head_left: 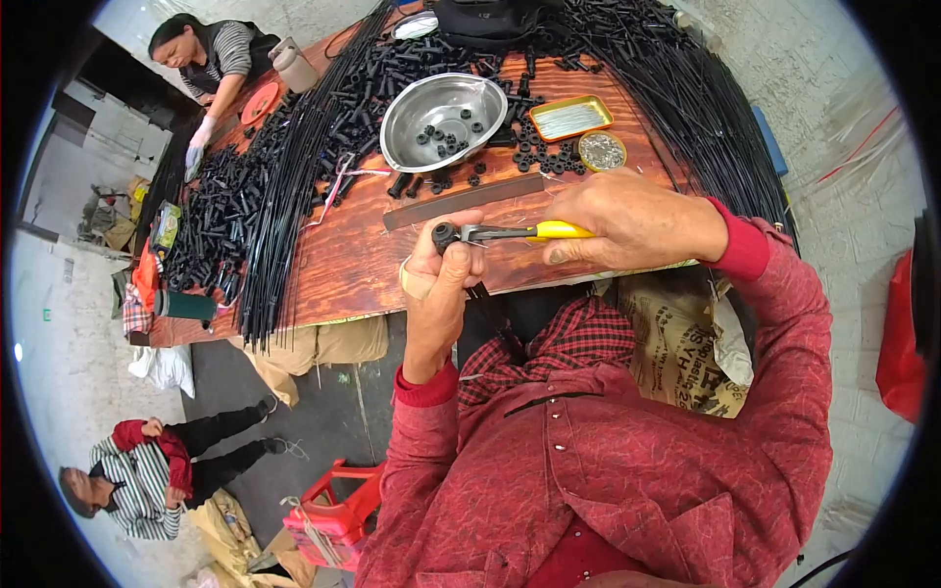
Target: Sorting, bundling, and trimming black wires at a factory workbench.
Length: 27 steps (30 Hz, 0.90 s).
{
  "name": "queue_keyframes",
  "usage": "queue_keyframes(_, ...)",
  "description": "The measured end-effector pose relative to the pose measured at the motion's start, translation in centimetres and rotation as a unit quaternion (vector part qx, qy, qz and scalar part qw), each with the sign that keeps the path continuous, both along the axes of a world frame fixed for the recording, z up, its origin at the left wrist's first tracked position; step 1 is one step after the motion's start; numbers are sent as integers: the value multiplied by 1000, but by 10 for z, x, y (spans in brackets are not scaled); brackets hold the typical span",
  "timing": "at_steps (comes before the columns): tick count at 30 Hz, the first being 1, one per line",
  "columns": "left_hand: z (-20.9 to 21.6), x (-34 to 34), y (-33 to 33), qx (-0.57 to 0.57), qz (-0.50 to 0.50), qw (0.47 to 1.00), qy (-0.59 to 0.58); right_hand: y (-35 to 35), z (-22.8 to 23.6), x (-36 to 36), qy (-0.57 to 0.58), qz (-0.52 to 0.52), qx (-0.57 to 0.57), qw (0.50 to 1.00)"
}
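Note:
My left hand [434, 289] is raised at the table's near edge, its fingers wrapped round a black plastic fitting [445, 234] with a round, hollow end. A beige plaster-like strip covers part of that hand. My right hand [632, 218] grips the yellow handles of a pair of pliers [510, 232]. The metal jaws point left and meet the side of the fitting. Whether they pinch a small pin or wire there is too small to tell. Below my left hand, dark rods hang down, partly hidden.
Beyond my hands lie a flat dark bar [463, 202], a steel bowl [395, 147] with black rings, a yellow tray [534, 120] of thin wires and a round tin [602, 150]. Long black rods [270, 255] flank the table. A gloved co-worker's hand [200, 145] is far left; another person stands lower left.

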<state>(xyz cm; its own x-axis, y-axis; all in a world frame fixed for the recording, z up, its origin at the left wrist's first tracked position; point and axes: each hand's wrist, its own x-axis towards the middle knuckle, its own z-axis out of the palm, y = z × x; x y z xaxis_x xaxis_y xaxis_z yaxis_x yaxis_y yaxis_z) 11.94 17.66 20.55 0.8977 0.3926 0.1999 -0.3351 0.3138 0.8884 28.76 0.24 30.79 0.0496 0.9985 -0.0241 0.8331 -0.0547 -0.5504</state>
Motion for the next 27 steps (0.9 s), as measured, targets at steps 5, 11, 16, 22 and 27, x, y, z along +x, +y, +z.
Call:
queue_keyframes(5,-2,-1,4,-23,-28,999,-14,-1,-19,4,-67,23,116,991)
queue_keyframes(11,0,-1,3,-34,-42,999,-1,-3,-25,6,-109,-6,95,990)
queue_keyframes(16,0,1,2,-30,-36,999,-12,-2,-31,8,-56,-6,104,993)
queue_keyframes(22,8,-3,-5,-70,-70,995,-9,-9,-43,13,510,-1,-254,822)
queue_keyframes(27,0,-6,-3,-67,-51,996,-8,-17,-37,1,478,-15,-176,861)
